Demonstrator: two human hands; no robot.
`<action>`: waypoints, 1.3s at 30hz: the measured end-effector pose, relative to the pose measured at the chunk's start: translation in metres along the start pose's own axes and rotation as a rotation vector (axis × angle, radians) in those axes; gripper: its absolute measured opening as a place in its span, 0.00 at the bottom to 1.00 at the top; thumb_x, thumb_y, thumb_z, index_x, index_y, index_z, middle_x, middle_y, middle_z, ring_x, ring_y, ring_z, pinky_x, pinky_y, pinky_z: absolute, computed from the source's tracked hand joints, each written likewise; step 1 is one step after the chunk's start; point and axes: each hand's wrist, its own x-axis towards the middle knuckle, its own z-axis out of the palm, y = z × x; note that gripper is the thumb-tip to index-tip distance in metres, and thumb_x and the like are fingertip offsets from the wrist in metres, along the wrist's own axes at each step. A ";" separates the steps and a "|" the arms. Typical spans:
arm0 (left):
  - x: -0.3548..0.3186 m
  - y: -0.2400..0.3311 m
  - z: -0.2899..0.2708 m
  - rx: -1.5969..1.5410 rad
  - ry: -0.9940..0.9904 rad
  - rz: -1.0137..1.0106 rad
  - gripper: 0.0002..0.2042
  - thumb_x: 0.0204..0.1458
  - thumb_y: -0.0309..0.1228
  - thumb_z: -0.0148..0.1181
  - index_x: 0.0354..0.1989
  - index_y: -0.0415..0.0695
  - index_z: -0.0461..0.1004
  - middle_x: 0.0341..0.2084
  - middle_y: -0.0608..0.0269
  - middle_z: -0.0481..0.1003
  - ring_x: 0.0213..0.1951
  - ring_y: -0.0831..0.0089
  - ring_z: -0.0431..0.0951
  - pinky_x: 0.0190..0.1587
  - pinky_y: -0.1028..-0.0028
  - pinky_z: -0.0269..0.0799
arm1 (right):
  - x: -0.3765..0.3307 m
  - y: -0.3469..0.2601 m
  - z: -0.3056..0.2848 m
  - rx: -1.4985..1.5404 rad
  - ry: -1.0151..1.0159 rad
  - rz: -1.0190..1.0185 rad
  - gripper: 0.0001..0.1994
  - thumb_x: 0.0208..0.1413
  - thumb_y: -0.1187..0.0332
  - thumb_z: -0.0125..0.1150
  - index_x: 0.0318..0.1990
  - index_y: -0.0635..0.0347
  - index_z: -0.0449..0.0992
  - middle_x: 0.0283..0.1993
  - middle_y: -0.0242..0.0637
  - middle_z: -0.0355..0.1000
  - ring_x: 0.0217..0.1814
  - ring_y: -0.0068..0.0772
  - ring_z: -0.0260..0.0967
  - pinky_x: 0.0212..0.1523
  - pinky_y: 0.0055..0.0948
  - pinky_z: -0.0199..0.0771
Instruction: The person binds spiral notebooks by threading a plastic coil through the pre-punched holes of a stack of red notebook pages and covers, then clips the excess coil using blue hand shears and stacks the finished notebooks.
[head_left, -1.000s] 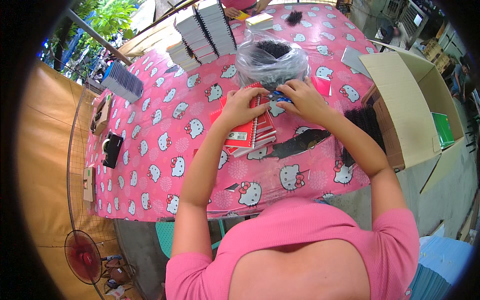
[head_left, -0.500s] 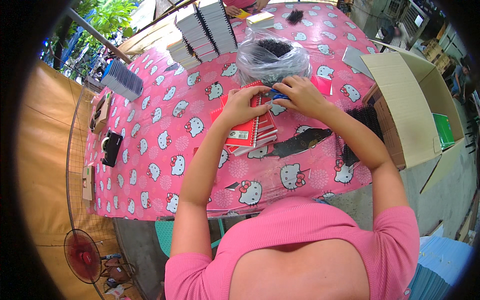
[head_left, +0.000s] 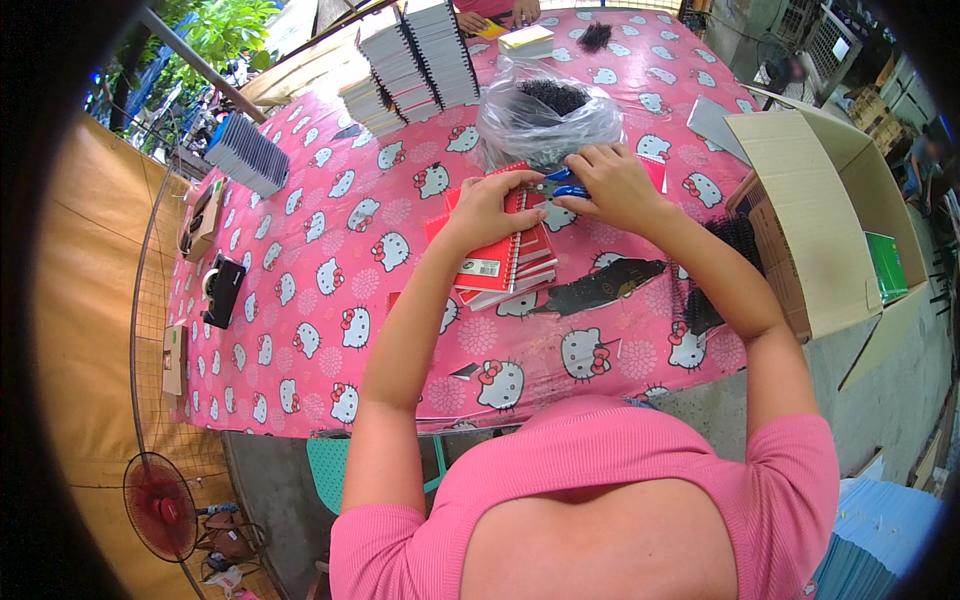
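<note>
A red spiral-bound notebook (head_left: 486, 266) lies tilted on top of a small stack of red notebooks (head_left: 512, 298). My left hand (head_left: 488, 210) is closed on its upper part, thumb reaching across the coil. Beside the coil's upper end, my right hand (head_left: 612, 186) grips blue-handled pliers (head_left: 571, 191). The handles are spread apart, and the jaws are close to the spiral near my left fingertips. What the jaws touch is too small to make out.
Behind my hands stands a clear plastic bag (head_left: 500, 125) of black coils. More black coils (head_left: 735, 245) lie by an open cardboard box (head_left: 800, 220). Tall notebook stacks (head_left: 440, 60) rise at the back. A tape dispenser (head_left: 222, 290) sits left. Another person's hands (head_left: 524, 12) are at the far edge.
The plier handles have spread wider apart in my right hand, which has shifted slightly right. My left hand stays on the notebook.
</note>
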 end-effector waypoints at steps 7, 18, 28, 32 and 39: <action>0.000 -0.003 0.001 0.084 0.088 0.134 0.26 0.42 0.44 0.69 0.50 0.48 0.75 0.42 0.58 0.78 0.44 0.66 0.78 0.51 0.69 0.69 | 0.002 0.000 -0.001 0.035 -0.080 0.039 0.26 0.49 0.43 0.59 0.35 0.62 0.75 0.34 0.43 0.73 0.39 0.44 0.72 0.41 0.40 0.70; 0.001 -0.007 0.003 -0.083 0.045 0.017 0.32 0.38 0.50 0.69 0.52 0.50 0.72 0.44 0.62 0.77 0.49 0.66 0.74 0.56 0.61 0.57 | 0.003 -0.010 -0.005 0.090 -0.332 0.249 0.26 0.48 0.42 0.59 0.26 0.61 0.75 0.26 0.43 0.73 0.28 0.45 0.73 0.28 0.41 0.72; 0.002 -0.006 0.005 0.000 0.079 0.009 0.32 0.36 0.50 0.71 0.51 0.48 0.71 0.44 0.61 0.75 0.48 0.64 0.74 0.53 0.62 0.59 | 0.011 -0.009 -0.012 -0.037 -0.070 0.048 0.23 0.46 0.46 0.63 0.35 0.59 0.74 0.36 0.40 0.71 0.42 0.42 0.70 0.44 0.40 0.68; 0.001 -0.009 0.007 0.001 0.098 0.015 0.32 0.35 0.50 0.71 0.50 0.48 0.71 0.44 0.60 0.75 0.49 0.64 0.73 0.53 0.62 0.59 | 0.017 -0.012 -0.020 0.032 -0.258 0.162 0.25 0.46 0.44 0.62 0.35 0.60 0.75 0.38 0.41 0.74 0.45 0.41 0.71 0.46 0.40 0.68; 0.002 -0.006 0.007 0.017 0.102 0.014 0.32 0.35 0.50 0.71 0.50 0.49 0.71 0.43 0.61 0.75 0.48 0.64 0.73 0.53 0.62 0.59 | 0.012 -0.009 -0.017 -0.045 -0.222 0.180 0.26 0.44 0.42 0.62 0.35 0.60 0.76 0.39 0.42 0.74 0.47 0.42 0.70 0.46 0.41 0.69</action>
